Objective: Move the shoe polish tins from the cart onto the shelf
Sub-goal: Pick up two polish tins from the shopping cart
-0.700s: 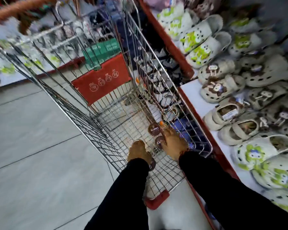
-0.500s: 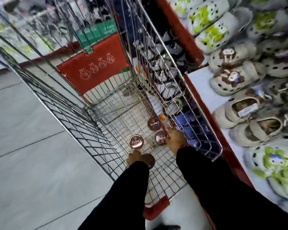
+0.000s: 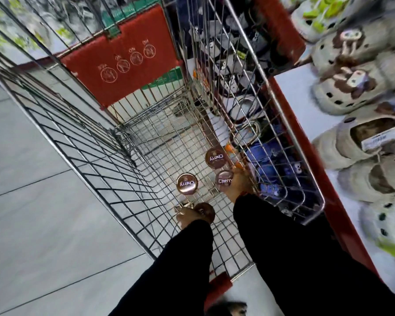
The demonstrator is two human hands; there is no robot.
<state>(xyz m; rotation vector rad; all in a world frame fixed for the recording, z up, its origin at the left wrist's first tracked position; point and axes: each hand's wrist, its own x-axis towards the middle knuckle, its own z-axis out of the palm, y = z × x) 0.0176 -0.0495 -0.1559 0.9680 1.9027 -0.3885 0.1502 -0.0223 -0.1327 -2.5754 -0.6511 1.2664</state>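
Note:
Several round brown shoe polish tins marked "Cherry" lie on the wire floor of the cart (image 3: 82,142). One tin (image 3: 217,158) lies farthest in, and another tin (image 3: 187,183) sits free to its left. My right hand (image 3: 238,187) curls around the right edge of a third tin (image 3: 223,180) by the cart's right wall. My left hand (image 3: 188,216) grips a fourth tin (image 3: 206,212) nearer to me, partly covering it. Both arms wear black sleeves. The white shelf (image 3: 290,87) with a red edge runs along the right.
Rows of beige and white clogs (image 3: 356,92) fill the shelf at the right. A lower shelf level of dark shoes (image 3: 228,65) shows through the cart's right wall. A red child-seat flap (image 3: 123,62) closes the cart's far end. Grey floor tiles (image 3: 32,201) lie to the left.
The view has dropped closer into the cart. My left hand drew back toward me, uncovering one tin, and now holds the nearer tin. My right hand stays at the tin by the right wall.

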